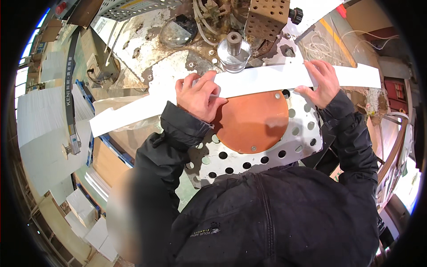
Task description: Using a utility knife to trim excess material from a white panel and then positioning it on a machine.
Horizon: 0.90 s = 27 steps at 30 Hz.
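Note:
A long white strip (pixel 258 79) of board or panel lies across the machine's worktop, bowed in this view. My left hand (pixel 198 95) holds it left of the middle, fingers bent over the top and thumb by the near edge. Farther right, my right hand (pixel 322 83) grips the strip across its width, fingers at the far side and thumb at the near edge. Between my hands, a shiny metal cylinder (pixel 234 52) stands upright at the strip's far edge; whether they touch I cannot tell. An orange round plate (pixel 253 124) sits just below the strip.
The orange plate is fixed on a white perforated metal table (pixel 247 167) close to my body. Behind the cylinder are hoses and a perforated metal box (pixel 267 18) with a black knob (pixel 296 16). Stacked white sheets (pixel 42 129) stand at left. Loose cables (pixel 322 44) lie at far right.

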{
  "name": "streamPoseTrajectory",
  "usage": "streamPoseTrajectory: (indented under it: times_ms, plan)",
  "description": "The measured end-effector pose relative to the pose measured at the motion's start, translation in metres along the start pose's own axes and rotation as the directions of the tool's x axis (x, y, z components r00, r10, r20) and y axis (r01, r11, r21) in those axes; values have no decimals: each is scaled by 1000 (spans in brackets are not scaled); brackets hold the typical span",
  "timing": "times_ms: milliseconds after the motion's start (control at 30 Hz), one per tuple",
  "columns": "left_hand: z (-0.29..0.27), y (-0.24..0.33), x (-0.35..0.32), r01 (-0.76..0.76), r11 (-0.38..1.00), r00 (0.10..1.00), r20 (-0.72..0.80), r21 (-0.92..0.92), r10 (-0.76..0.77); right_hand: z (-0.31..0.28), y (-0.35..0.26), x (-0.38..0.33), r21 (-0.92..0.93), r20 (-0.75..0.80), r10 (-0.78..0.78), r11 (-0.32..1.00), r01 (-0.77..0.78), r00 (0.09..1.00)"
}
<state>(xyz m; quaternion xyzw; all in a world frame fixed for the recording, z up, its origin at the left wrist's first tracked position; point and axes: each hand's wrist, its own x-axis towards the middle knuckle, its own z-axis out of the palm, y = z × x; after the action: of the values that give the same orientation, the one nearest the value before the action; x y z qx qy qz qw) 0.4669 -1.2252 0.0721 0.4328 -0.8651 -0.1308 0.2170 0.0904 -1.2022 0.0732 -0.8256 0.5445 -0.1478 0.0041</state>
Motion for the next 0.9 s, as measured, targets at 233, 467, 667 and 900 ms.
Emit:
streamPoseTrajectory:
  times_ms: [233, 467, 667, 900]
  plan:
    - [-8, -9, -12, 18, 1000, 1000, 17, 5, -19, 4, -14, 11, 23, 17, 10, 1000, -11, 1000]
    - [-20, -13, -21, 33, 995, 997, 65, 89, -39, 8, -33, 21, 31, -9, 14, 999, -14, 1000]
    - [-1, -4, -3, -35, 998, 999, 19, 57, 34, 13, -47, 27, 44, -37, 29, 999, -27, 999]
    - [17, 20, 15, -65, 997, 996, -70, -29, 63, 11, -59, 36, 95, -40, 13, 995, -9, 999]
